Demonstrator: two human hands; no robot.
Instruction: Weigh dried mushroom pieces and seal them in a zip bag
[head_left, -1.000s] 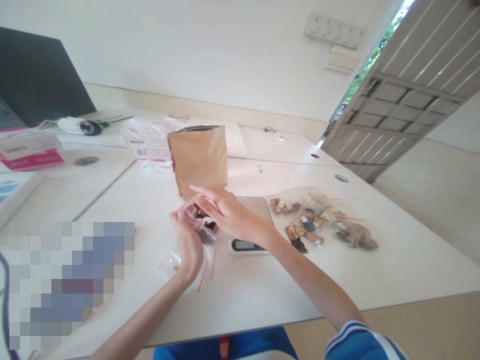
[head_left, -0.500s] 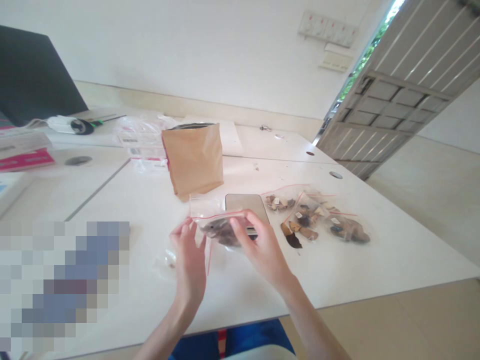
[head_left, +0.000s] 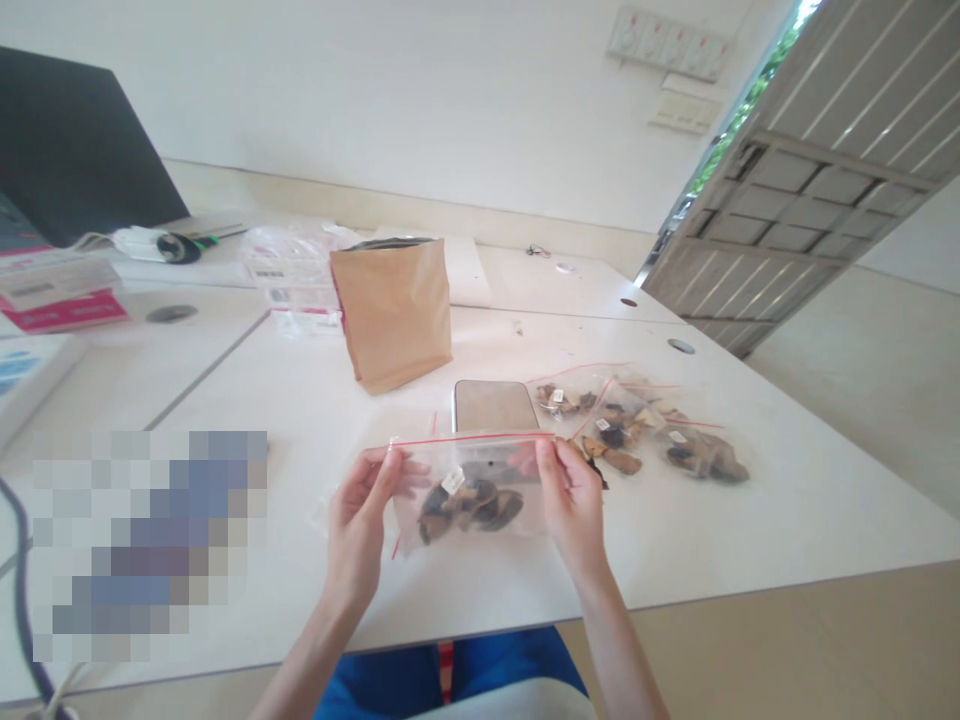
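Note:
A clear zip bag with a red seal line is stretched level between my two hands, above the table's near part. Dark and tan dried pieces and a small white packet lie inside it. My left hand pinches the bag's upper left corner, thumb in front. At the upper right corner, the thumb and fingers of my right hand grip the same edge. Just behind the bag is a flat scale, its near part hidden. Another clear bag lies behind my left hand.
Several filled zip bags and loose dried pieces lie to the right. A brown paper pouch stands behind the scale, beside plastic-wrapped boxes. A dark cable runs at the left, and a blurred patch covers part of the table there.
My hands have moved apart along the bag's top edge, with the right hand shifting right. The bag is now spread flat, and its dried pieces and white packet show clearly.

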